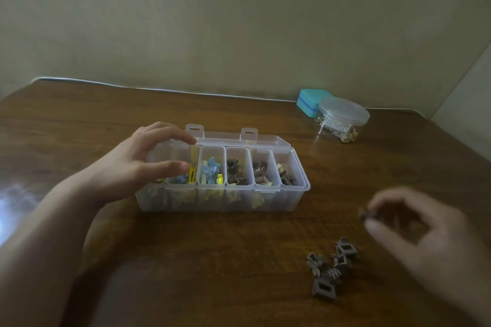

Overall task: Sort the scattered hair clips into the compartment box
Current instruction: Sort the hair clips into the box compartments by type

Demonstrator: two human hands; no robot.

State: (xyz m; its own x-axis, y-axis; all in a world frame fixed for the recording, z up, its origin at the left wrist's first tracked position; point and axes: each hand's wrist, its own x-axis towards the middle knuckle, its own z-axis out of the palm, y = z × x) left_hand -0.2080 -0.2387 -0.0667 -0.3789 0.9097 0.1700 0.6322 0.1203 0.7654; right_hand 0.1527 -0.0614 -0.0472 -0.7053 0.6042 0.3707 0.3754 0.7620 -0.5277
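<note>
Dark wooden table (239, 260) carries the clear plastic compartment box (223, 199), lid open, most compartments already holding blue, yellow, brown and beige clips. Near the front edge a small pile of grey-brown clips (332, 265) is not yet sorted. My left hand (140, 164) spreads relaxed fingers over the box's left end. My right hand (425, 231), blurred, pinches one brown clip (366, 214) above the table.

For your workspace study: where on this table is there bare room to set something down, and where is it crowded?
Free: the wood in front of the compartment box, between the left hand and the loose clips; also behind the box towards the wall. Crowded: the right, with the clips, the right hand, jar and teal case.
</note>
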